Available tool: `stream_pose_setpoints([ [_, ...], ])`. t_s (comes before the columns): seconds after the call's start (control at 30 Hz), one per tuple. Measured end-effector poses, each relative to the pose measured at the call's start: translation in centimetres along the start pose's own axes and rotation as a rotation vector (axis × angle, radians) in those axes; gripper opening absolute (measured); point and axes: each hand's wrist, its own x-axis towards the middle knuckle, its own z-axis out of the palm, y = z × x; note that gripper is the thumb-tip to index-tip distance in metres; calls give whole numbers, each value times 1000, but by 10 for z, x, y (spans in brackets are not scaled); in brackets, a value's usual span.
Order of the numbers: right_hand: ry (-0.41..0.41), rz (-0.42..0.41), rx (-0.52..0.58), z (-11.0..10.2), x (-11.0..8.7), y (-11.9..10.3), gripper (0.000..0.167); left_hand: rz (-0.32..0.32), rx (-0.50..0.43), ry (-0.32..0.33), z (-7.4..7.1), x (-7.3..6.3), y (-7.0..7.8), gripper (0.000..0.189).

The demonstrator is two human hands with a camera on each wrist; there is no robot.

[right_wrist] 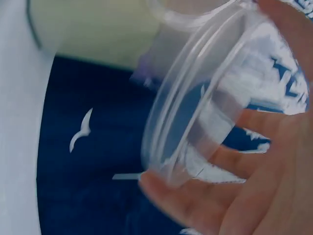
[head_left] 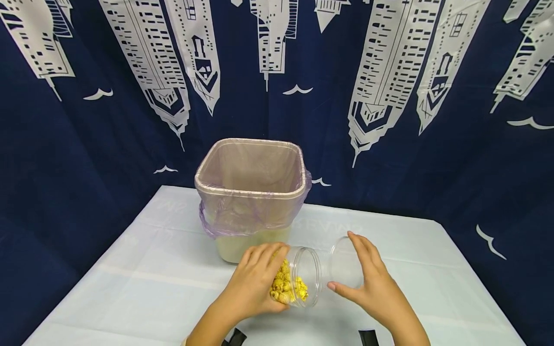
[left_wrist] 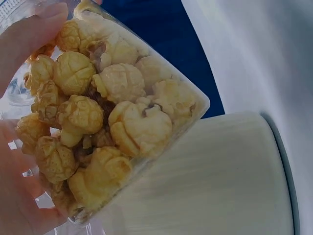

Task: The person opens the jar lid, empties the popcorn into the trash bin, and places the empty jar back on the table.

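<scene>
My left hand (head_left: pixel 253 286) grips a clear plastic jar (head_left: pixel 307 259) tipped onto its side, its open mouth facing right. Yellow popcorn (head_left: pixel 283 286) lies inside the jar; in the left wrist view the popcorn (left_wrist: pixel 122 85) fills the bottom end, with the thumb and fingers round the wall. A clear round lid (right_wrist: pixel 195 93) is held by its edge between the thumb and fingers of my right hand (head_left: pixel 378 283). In the head view that lid (head_left: pixel 344 264) faces the jar's mouth, with a small gap between them. The jar's far side is hidden behind the left hand.
Just behind the left hand stands a pale bin (head_left: pixel 255 242) lined with a translucent purple bag (head_left: pixel 255 214). A white cloth (head_left: pixel 143 283) covers the table. Black strips (head_left: pixel 369 338) lie at the near edge. A navy curtain (head_left: pixel 311 120) with white building prints hangs behind.
</scene>
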Motion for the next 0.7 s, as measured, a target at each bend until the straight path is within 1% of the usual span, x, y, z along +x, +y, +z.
stream_pose_setpoints([
  [0.07, -41, 87, -59, 0, 2, 11, 100, -3, -2, -4, 0, 0, 0, 106],
  [0.17, -157, 213, -133, 5, 4, 26, 104, -5, -2, -7, 0, 0, 0, 107],
  [0.3, -300, 325, -175, 21, 9, 45, 107, -6, 1, -2, 0, 0, -1, 108],
  [0.43, -362, 393, -181, 39, 10, 64, 108, -4, 0, 11, -1, -1, -1, 108],
  [0.6, -399, 452, -166, 57, 8, 81, 110, 0, -2, 19, -1, -1, -1, 108],
  [0.7, -410, 467, -149, 63, 7, 86, 110, 1, -2, 17, -2, -1, -2, 108],
])
